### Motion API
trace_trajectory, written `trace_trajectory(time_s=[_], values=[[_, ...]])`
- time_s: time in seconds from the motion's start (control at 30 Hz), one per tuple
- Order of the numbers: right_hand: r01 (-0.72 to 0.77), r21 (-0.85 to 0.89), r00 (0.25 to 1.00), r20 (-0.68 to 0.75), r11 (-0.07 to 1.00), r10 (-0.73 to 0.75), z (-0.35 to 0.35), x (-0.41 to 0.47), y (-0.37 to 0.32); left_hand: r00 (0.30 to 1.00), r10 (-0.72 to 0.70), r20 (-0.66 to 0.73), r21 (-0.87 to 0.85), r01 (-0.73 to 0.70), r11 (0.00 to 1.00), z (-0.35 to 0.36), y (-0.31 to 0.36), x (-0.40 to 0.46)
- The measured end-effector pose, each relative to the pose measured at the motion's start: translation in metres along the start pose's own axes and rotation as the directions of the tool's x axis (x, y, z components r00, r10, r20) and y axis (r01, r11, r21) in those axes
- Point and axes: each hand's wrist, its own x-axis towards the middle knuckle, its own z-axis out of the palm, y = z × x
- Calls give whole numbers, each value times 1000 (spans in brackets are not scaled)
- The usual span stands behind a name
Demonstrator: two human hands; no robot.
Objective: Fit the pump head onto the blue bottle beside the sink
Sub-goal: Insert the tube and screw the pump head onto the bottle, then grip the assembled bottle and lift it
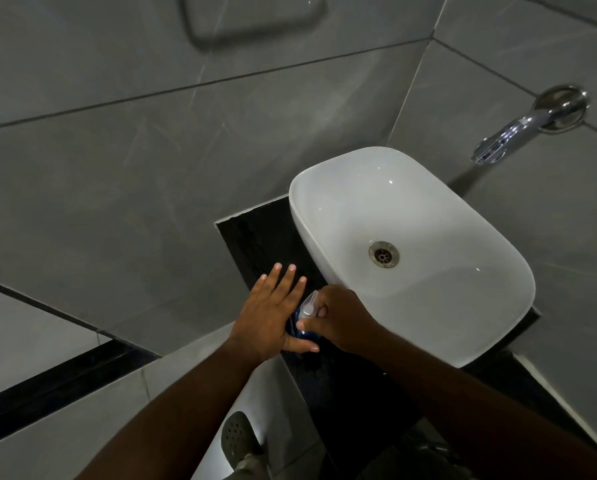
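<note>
Grey wall tiles surround a black counter (255,233) carrying a white sink (428,216); a chrome tap (518,133) projects from the wall. Bottle (305,332): blue, mostly covered by both hands, standing on the counter just left of the sink's near corner. Pump head (309,306): translucent white, sitting at the bottle top. No label or writing can be read. Left hand (273,317): fingers spread wide, palm against the bottle's side. Right hand (345,320): fingers closed around the pump head.
</note>
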Motion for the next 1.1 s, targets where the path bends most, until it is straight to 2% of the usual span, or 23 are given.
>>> trace_trajectory(time_s=[0.17,0.37,0.57,0.67,0.77,0.83,0.9,0.97,1.03,1.1], values=[[9,29,996,86,1000,-12,1,-7,-5,999,32,-7,7,-32,999,-3,0,4],[8,-24,997,82,1000,-6,-2,-2,-3,982,155,105,133,-168,977,-21,-7,28],[-17,6,999,35,1000,16,10,0,8,985,150,88,128,-160,979,-10,-11,25],[35,7,998,-46,999,-35,12,-2,9,982,175,74,120,-183,976,-9,-11,27],[28,41,993,-116,999,-23,20,-5,5,974,208,91,137,-219,966,-10,-12,31],[7,78,996,-86,997,0,21,-6,1,976,196,91,156,-209,965,-11,-12,30],[-41,42,999,-11,998,41,13,-7,-4,981,174,87,161,-186,969,-13,-10,28],[-70,88,996,68,994,65,4,-9,-7,984,153,90,144,-165,976,-14,-8,24],[-79,80,996,39,994,76,-3,-12,-12,988,126,93,122,-137,983,-15,-7,21],[-77,-46,995,-70,996,74,-8,-13,-17,991,93,96,118,-104,988,-16,-6,18]])
